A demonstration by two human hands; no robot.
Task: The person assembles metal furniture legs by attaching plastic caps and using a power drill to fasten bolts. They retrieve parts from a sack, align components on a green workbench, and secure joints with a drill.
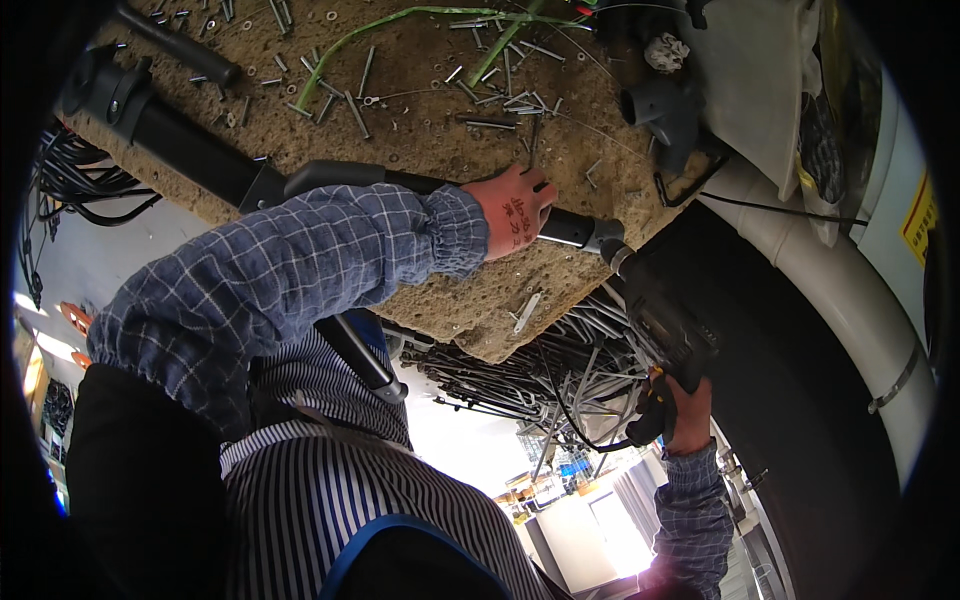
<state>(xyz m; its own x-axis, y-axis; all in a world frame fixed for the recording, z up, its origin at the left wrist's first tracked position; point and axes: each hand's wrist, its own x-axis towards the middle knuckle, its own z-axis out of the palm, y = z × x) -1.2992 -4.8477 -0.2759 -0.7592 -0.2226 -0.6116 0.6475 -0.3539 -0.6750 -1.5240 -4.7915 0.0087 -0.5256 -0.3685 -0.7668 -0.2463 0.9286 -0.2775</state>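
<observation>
Here, at the far left, a black tube [190, 150] lies across a rough brown surface [430, 90] and runs rightward under a checked blue sleeve [290, 270]. Loose screws [355, 110] and small metal pins are scattered over the far part of the surface, with a green cord [350, 40] curving among them. Near the middle, the left hand [515, 208], in an orange glove, presses down on the tube, its fingers bent over it in a clasp just beside a silver collar [605, 235] at the tube's right end. Below the surface's near edge, a heap of bent metal rods [540, 370] shows. Right of the collar, a black power tool [665, 330] points its tip up at the tube's end, touching it. The right hand [685, 415] is closed round the tool's grip, low and right of the left hand. Farther right, a dark grey fitting [665, 110] sits at the surface's edge, beside a white curved pipe [800, 260].
</observation>
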